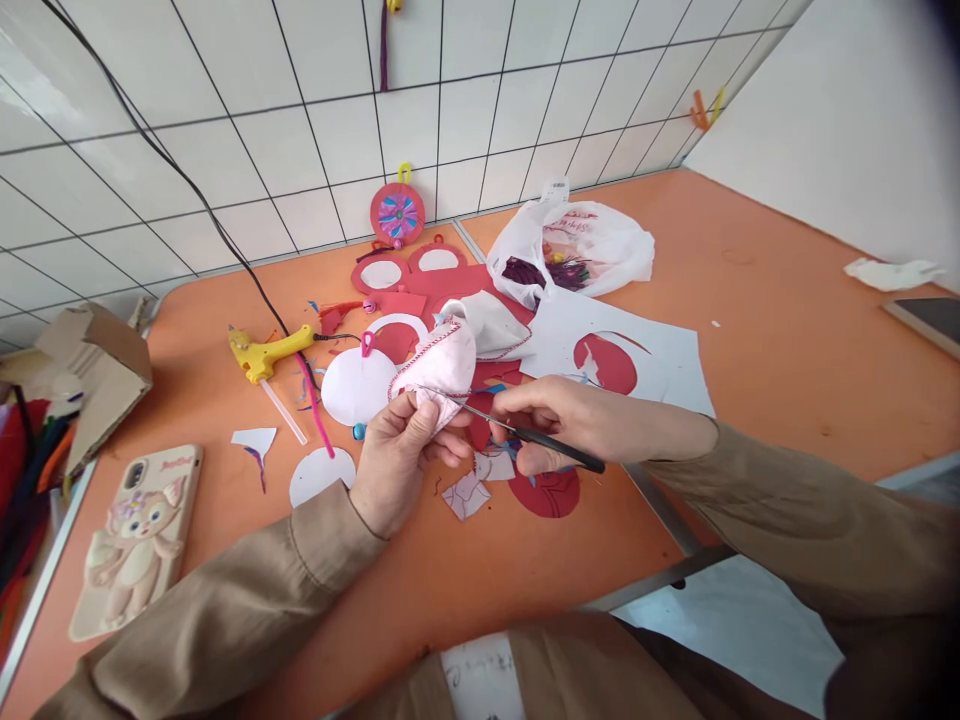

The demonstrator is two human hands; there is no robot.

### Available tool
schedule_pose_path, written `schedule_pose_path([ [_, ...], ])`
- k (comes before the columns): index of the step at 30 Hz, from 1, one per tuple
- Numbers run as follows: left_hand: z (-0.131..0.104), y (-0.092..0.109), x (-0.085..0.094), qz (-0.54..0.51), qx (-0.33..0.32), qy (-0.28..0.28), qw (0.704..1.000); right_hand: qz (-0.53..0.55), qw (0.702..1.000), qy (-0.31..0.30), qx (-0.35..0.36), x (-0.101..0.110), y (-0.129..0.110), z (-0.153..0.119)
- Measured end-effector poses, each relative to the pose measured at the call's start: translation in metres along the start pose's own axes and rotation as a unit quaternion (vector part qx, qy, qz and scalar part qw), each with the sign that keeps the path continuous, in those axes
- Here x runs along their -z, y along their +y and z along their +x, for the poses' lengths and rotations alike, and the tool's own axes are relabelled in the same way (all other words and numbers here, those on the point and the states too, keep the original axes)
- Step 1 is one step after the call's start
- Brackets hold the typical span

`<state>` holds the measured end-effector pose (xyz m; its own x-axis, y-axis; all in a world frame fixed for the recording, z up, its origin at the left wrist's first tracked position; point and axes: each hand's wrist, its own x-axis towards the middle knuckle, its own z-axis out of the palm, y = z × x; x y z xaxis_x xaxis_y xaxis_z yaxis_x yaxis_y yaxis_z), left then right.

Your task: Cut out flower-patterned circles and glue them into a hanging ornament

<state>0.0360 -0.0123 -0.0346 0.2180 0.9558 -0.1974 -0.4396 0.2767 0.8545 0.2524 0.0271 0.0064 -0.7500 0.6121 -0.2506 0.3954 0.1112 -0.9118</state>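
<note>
My left hand [401,450] pinches the lower edge of a pale pink cloth piece [442,360] with dark pink stitching along its rim. In my right hand [555,415] is a pair of scissors with black handles [559,447]. Their blades reach left to the cloth, just above my left fingertips. Whether the blades are cutting into it I cannot tell. White cloth [491,325] with similar stitching lies directly behind. Below my hands are white paper scraps [466,497] and a red paper disc [551,492].
A yellow glue gun [274,352] lies at left with its cord running up. A phone case [142,540] is front left. White paper with a round hole [675,360] and a plastic bag [607,245] are at right. A round red ornament [398,213] leans on the tiled wall.
</note>
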Motion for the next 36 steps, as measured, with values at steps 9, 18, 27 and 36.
schedule_pose_path([
  [9,0.000,-0.001,0.000,-0.008,0.010,0.004,1.000,0.032,0.999,-0.015,0.010,-0.001,0.001,-0.003],
  [18,0.000,-0.003,0.001,-0.011,0.000,0.005,1.000,0.035,0.999,-0.011,-0.030,-0.003,-0.004,-0.004],
  [27,0.001,-0.001,-0.001,-0.030,0.029,-0.003,0.999,0.064,0.997,-0.015,-0.047,-0.005,-0.004,-0.007],
  [36,0.002,0.002,0.001,-0.010,0.028,-0.008,1.000,0.084,0.995,-0.060,0.008,-0.002,0.001,-0.007],
])
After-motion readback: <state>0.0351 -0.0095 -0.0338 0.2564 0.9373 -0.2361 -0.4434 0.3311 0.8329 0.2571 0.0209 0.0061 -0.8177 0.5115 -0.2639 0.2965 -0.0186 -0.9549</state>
